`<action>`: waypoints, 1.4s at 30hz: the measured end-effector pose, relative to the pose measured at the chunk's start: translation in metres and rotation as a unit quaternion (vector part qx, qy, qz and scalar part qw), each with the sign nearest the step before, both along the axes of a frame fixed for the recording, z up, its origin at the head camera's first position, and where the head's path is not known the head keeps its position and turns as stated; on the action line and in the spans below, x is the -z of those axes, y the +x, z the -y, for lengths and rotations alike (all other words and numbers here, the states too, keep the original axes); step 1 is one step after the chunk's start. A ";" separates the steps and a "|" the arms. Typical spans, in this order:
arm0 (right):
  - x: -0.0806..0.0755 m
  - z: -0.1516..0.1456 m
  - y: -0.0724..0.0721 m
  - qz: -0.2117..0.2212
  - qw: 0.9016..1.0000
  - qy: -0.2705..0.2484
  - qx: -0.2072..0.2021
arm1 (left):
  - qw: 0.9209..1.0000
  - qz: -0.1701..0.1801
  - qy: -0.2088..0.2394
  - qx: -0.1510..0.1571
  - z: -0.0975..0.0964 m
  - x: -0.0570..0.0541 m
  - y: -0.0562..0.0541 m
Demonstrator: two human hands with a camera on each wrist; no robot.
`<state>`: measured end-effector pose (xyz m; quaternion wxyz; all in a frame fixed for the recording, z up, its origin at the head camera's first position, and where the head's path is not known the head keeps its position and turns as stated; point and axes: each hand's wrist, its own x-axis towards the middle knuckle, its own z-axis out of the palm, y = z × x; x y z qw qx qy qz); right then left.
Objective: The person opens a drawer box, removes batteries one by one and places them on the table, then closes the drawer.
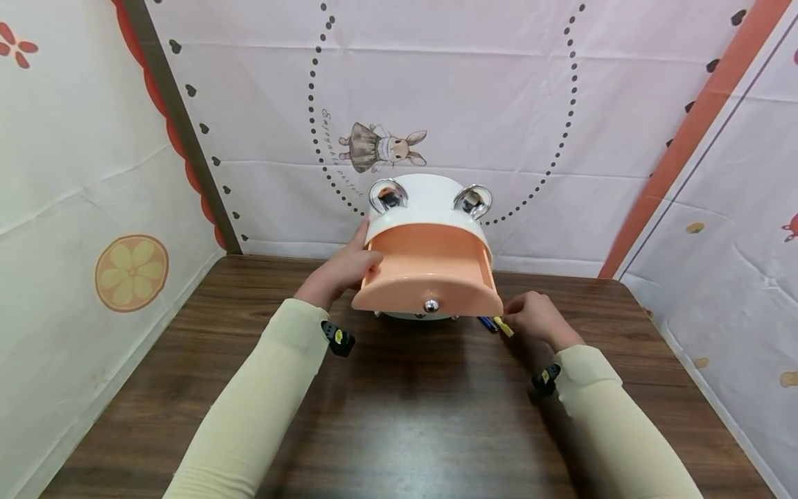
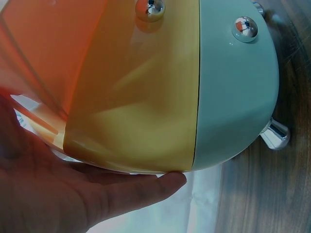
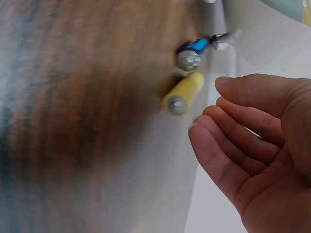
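A small toy-like drawer cabinet [image 1: 430,197] with a white top and two shiny ear shapes stands near the back wall. Its orange drawer [image 1: 430,294] is pulled out, with bare floor showing inside. My left hand [image 1: 343,270] braces the cabinet's left side, thumb at the drawer's edge; in the left wrist view, straight fingers [image 2: 141,191] lie along the side beside the yellow section [image 2: 136,107]. To the right, my right hand [image 3: 257,131] has loosely bent fingers close to a yellow battery [image 3: 182,94], apart from it. A blue battery [image 3: 192,52] lies beside that one.
Under the yellow section is a teal section [image 2: 238,82] with a round silver knob [image 2: 244,29] and a small metal foot [image 2: 275,134]. The brown wooden table [image 1: 399,416] extends in front. Printed cloth walls [image 1: 499,104] enclose the back and sides.
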<state>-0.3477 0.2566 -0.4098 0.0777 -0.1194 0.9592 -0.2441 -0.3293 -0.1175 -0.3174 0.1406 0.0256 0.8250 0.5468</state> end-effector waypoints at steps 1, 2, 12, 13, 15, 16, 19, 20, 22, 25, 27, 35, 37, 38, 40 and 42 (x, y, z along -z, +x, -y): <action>-0.002 0.000 0.000 -0.004 1.000 -0.001 -0.001 | 1.000 0.004 0.001 0.001 0.000 -0.001 0.000; -0.004 0.000 0.000 -0.010 1.000 0.000 -0.003 | 1.000 0.007 0.000 0.003 -0.001 -0.005 0.004; -0.037 0.003 0.003 -0.037 0.999 -0.011 -0.006 | 1.000 0.021 -0.004 0.010 -0.007 -0.033 0.027; -0.040 0.004 0.004 -0.038 0.999 -0.013 -0.007 | 1.000 0.020 -0.005 0.010 -0.007 -0.033 0.027; -0.046 0.005 0.006 -0.043 0.999 -0.016 -0.011 | 1.000 0.019 -0.008 0.010 -0.007 -0.033 0.027; -0.049 0.006 0.007 -0.047 0.999 -0.017 -0.013 | 1.000 0.019 -0.008 0.010 -0.007 -0.033 0.027; -0.058 0.009 0.010 -0.059 0.998 -0.028 -0.019 | 1.000 0.018 -0.010 0.011 -0.007 -0.033 0.027; -0.061 0.010 0.011 -0.061 0.997 -0.034 -0.022 | 1.000 0.018 -0.011 0.011 -0.007 -0.032 0.027; -0.068 0.012 0.013 -0.064 0.997 -0.047 -0.026 | 1.000 0.017 -0.010 0.012 -0.006 -0.030 0.024; -0.079 0.017 0.017 -0.064 0.995 -0.064 -0.029 | 1.000 0.017 -0.003 0.010 -0.004 -0.020 0.015; -0.086 0.020 0.020 -0.063 0.995 -0.075 -0.032 | 1.000 0.016 0.001 0.007 -0.002 -0.013 0.009; -0.109 0.033 0.031 -0.058 0.988 -0.138 -0.043 | 1.000 -0.001 0.006 -0.001 0.000 0.001 0.000; -0.112 0.035 0.033 -0.058 0.986 -0.150 -0.044 | 1.000 -0.003 0.004 -0.001 0.000 0.001 0.000; -0.114 0.035 0.034 -0.058 0.985 -0.154 -0.044 | 1.000 -0.002 0.003 -0.003 0.000 0.001 0.000; -0.117 0.037 0.036 -0.056 0.984 -0.162 -0.043 | 1.000 0.001 0.003 -0.005 0.000 0.001 0.000; -0.121 0.038 0.039 -0.057 0.982 -0.176 -0.047 | 1.000 0.001 0.003 -0.003 0.000 0.001 0.000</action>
